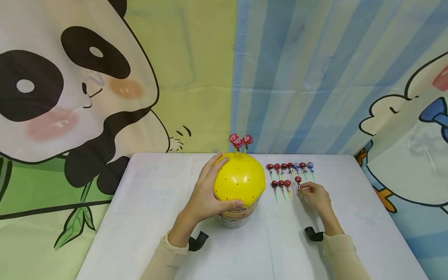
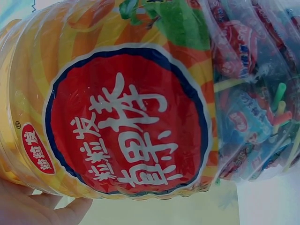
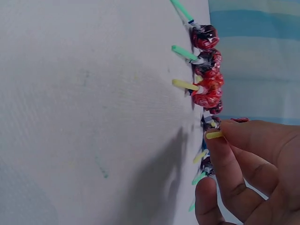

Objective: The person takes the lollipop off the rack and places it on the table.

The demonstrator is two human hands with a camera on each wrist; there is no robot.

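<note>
A clear ribbed jar (image 1: 235, 221) with a domed yellow lid (image 1: 241, 175), dotted with small holes, stands on the table. Three red-wrapped lollipops (image 1: 247, 140) stick up from the lid's far side. My left hand (image 1: 206, 192) grips the jar at the lid, thumb across the front and fingers round the left side. The left wrist view shows its orange label (image 2: 126, 126) and wrapped lollipops (image 2: 243, 117) inside. To the right, my right hand (image 1: 318, 198) pinches a dark red lollipop (image 1: 298, 179) by its yellow stick (image 3: 214, 135), between thumb and fingertips.
Several lollipops (image 1: 289, 165), red and blue, lie in a back row right of the jar. Three more (image 1: 281, 183) lie in a front row, left of my right hand. A white cloth covers the table (image 1: 154, 194); a cartoon-printed curtain (image 1: 196, 77) hangs behind it.
</note>
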